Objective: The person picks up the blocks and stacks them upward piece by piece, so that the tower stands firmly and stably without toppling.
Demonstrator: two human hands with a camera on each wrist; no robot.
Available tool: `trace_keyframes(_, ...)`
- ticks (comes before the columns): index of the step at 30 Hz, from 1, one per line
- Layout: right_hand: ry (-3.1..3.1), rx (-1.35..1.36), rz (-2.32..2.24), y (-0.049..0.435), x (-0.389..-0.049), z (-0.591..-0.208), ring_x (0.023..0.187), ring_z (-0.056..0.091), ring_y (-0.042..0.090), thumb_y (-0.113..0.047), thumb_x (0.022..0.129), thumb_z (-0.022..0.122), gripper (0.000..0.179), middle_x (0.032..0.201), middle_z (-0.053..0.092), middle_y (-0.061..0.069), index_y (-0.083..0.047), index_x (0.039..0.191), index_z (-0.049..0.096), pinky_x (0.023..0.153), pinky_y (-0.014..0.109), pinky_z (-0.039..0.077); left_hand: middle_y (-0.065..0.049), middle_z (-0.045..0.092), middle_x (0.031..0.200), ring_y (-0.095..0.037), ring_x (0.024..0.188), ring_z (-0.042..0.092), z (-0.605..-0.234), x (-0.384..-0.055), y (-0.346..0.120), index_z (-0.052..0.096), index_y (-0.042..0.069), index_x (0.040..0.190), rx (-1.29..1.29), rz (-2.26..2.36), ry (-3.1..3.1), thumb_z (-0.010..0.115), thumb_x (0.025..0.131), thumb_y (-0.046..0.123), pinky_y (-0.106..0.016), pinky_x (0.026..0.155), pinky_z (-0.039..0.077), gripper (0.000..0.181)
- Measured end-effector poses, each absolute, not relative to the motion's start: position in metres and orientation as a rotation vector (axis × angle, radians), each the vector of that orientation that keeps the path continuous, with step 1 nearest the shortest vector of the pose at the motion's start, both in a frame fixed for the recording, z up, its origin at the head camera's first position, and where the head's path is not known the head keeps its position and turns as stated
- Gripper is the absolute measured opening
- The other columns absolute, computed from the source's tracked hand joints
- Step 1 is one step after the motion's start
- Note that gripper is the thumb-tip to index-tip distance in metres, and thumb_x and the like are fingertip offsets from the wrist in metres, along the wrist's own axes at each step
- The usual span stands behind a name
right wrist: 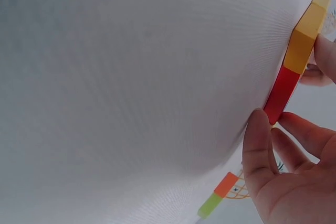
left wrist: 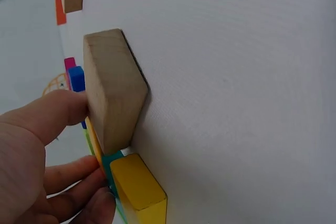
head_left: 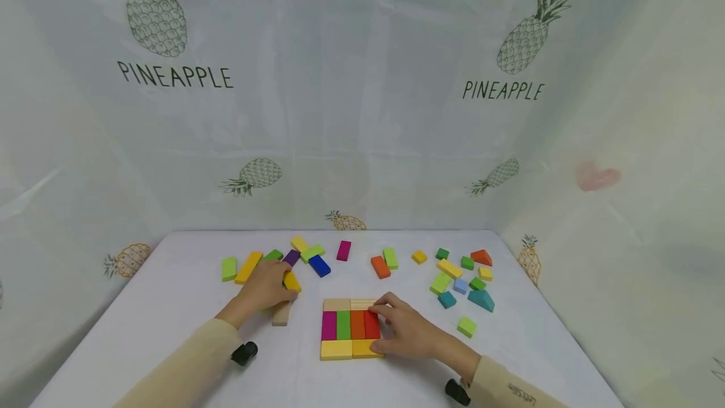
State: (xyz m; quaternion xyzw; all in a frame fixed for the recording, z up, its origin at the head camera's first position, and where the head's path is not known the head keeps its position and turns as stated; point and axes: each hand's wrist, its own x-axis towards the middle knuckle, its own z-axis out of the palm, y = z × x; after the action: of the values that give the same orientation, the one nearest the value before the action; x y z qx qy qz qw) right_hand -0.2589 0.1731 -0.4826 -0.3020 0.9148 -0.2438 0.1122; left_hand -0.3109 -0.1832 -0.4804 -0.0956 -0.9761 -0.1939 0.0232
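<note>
My left hand [head_left: 266,285] pinches a yellow block [head_left: 292,281] between thumb and fingers at the left of the table. Close in front of it lies a plain wooden block [left wrist: 115,90] with angled ends. Beside this are a yellow block [left wrist: 139,184] and a partly hidden teal block [left wrist: 111,163]. My right hand [head_left: 410,332] touches the right side of a flat rectangle of blocks, its thumb at the front yellow block [head_left: 365,349] and fingers by the red block [head_left: 372,325]. The rectangle also has magenta, green, orange-red and plain wooden blocks.
Loose blocks lie across the back, among them a blue block [head_left: 320,266], a magenta block [head_left: 343,250] and an orange block [head_left: 381,267]. More are scattered at the right, including a teal triangle [head_left: 481,300] and a lime block [head_left: 467,327]. A pineapple-print curtain [head_left: 362,112] hangs behind.
</note>
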Motion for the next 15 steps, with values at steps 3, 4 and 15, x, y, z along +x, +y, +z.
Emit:
trace_keyframes(3,2.683,-0.880,-0.716,0.173,-0.259,-0.484,0.105,0.053,0.008,-0.046,0.092,0.082,0.070,0.142,0.051,-0.004,-0.011,0.149,0.061,0.085,0.022,0.052,-0.015,0.070,0.120,-0.031,0.105,0.058,-0.480,-0.312,-0.181,0.069,0.001,0.128,-0.293,-0.598,-3.018,0.090,0.084,0.032,-0.052,0.099,0.054,0.058)
trace_keyframes(4,2.683,-0.881,-0.716,0.173,-0.259,-0.485,0.105,0.053,0.008,-0.046,0.092,0.082,0.070,0.142,0.051,-0.004,-0.011,0.149,0.061,0.085,0.022,0.052,-0.014,0.069,0.121,-0.031,0.106,0.058,-0.479,-0.311,-0.180,0.070,0.002,0.128,-0.293,-0.606,-3.014,0.090,0.083,0.033,-0.052,0.100,0.054,0.058)
trace_keyframes(15,2.687,-0.887,-0.718,0.174,-0.259,-0.482,0.106,0.053,0.009,-0.046,0.092,0.082,0.069,0.141,0.052,-0.004,-0.012,0.148,0.061,0.085,0.021,0.053,0.004,0.067,0.120,-0.016,0.106,0.060,-0.473,-0.278,-0.141,0.072,0.015,0.132,-0.622,-0.875,-3.011,0.093,0.081,0.035,-0.045,0.098,0.059,0.058)
